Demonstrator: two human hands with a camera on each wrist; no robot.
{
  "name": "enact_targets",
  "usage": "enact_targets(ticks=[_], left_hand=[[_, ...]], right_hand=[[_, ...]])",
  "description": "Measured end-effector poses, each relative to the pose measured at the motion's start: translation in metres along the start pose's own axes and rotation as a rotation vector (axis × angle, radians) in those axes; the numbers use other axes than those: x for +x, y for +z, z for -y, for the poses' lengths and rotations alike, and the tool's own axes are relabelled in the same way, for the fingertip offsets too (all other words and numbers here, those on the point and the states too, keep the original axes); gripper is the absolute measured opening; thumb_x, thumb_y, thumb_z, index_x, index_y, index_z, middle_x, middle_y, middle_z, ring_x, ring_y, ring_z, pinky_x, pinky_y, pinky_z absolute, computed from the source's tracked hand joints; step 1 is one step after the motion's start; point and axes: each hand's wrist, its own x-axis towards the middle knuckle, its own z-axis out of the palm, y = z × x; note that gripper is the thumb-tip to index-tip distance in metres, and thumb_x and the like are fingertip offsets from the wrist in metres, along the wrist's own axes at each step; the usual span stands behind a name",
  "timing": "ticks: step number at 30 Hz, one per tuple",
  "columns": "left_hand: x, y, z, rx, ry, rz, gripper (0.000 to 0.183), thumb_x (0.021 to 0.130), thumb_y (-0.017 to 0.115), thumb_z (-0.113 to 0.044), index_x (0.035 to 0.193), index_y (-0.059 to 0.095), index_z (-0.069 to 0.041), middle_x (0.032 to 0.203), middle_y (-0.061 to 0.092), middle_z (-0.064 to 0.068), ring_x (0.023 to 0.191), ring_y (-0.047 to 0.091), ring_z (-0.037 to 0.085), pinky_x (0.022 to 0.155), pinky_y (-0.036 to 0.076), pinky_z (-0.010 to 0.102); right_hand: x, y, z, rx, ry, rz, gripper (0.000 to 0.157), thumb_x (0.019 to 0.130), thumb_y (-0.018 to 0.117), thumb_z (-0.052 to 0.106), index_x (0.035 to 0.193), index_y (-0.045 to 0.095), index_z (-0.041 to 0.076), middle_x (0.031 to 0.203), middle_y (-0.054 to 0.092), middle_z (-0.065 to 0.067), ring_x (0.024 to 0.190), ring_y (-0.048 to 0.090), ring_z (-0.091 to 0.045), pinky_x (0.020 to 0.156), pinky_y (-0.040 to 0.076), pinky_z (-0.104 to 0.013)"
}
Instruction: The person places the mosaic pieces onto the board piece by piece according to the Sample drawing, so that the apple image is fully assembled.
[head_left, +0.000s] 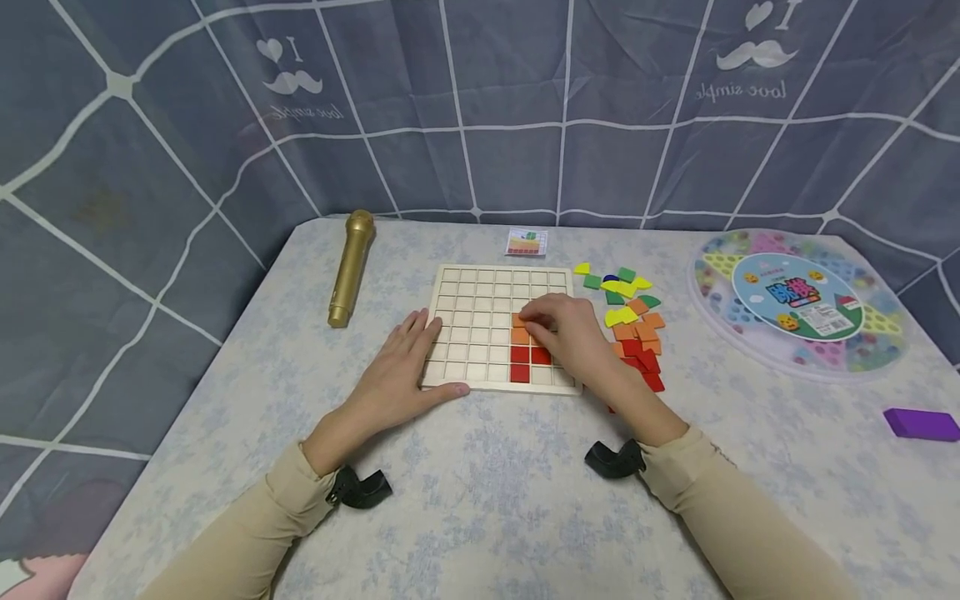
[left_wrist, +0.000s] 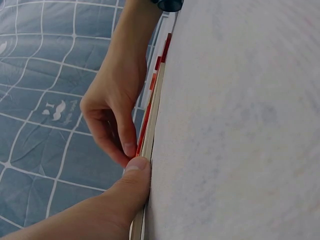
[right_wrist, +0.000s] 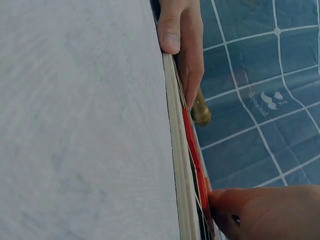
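A pale wooden grid board (head_left: 468, 333) lies on the table. Red square tiles (head_left: 520, 373) and orange ones (head_left: 519, 337) sit in some of its cells, right of the middle. My left hand (head_left: 401, 367) rests along the board's left edge, fingers extended and thumb at the front corner; the thumb (left_wrist: 135, 175) also shows in the left wrist view. Over the board's right half, my right hand (head_left: 573, 333) pinches an orange tile (head_left: 517, 319) at a cell above the other orange ones; the fingertips partly hide it. Its thumb and forefinger meet near the board in the left wrist view.
Loose red, orange, yellow and green pieces (head_left: 622, 314) are heaped right of the board. A small picture card (head_left: 527, 242) lies behind it. Farther out are a gold microphone (head_left: 351, 271), a round, colourful game package (head_left: 798, 300) and a purple block (head_left: 921, 424).
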Motion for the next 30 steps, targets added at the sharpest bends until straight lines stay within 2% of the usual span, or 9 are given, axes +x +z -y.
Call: enact_targets(ticks=[5, 12, 23, 30], left_hand=[[0.002, 0.000, 0.000, 0.001, 0.001, 0.001, 0.111, 0.091, 0.072, -0.065, 0.168, 0.021, -0.002, 0.176, 0.011, 0.021, 0.165, 0.006, 0.037, 0.135, 0.011, 0.053], [0.003, 0.001, -0.001, 0.005, 0.003, 0.001, 0.111, 0.091, 0.073, -0.063, 0.167, 0.022, -0.002, 0.176, 0.012, 0.022, 0.165, 0.007, 0.037, 0.134, 0.011, 0.054], [0.005, 0.003, 0.000, 0.009, 0.016, 0.002, 0.112, 0.090, 0.074, -0.064, 0.168, 0.021, -0.002, 0.176, 0.013, 0.022, 0.165, 0.007, 0.036, 0.134, 0.012, 0.053], [0.005, 0.003, 0.002, 0.005, 0.013, 0.001, 0.112, 0.090, 0.075, -0.063, 0.168, 0.021, -0.003, 0.176, 0.012, 0.020, 0.165, 0.006, 0.035, 0.135, 0.010, 0.052]], right_hand=[[0.001, 0.000, 0.000, 0.019, 0.014, -0.011, 0.015, 0.096, 0.078, 0.010, 0.111, 0.081, 0.006, 0.113, 0.078, -0.009, 0.094, 0.076, -0.023, 0.089, 0.064, -0.041], [0.001, 0.001, -0.003, 0.032, 0.020, -0.010, 0.016, 0.096, 0.078, 0.009, 0.111, 0.081, 0.006, 0.114, 0.077, -0.010, 0.096, 0.077, -0.023, 0.090, 0.064, -0.041], [-0.001, 0.000, -0.006, 0.045, -0.011, -0.056, 0.008, 0.095, 0.079, 0.007, 0.102, 0.083, 0.006, 0.107, 0.078, -0.009, 0.092, 0.076, -0.023, 0.087, 0.065, -0.041], [0.003, -0.014, -0.014, 0.073, 0.010, -0.061, 0.010, 0.094, 0.080, 0.006, 0.104, 0.082, 0.004, 0.105, 0.078, -0.011, 0.094, 0.077, -0.026, 0.089, 0.065, -0.043]])
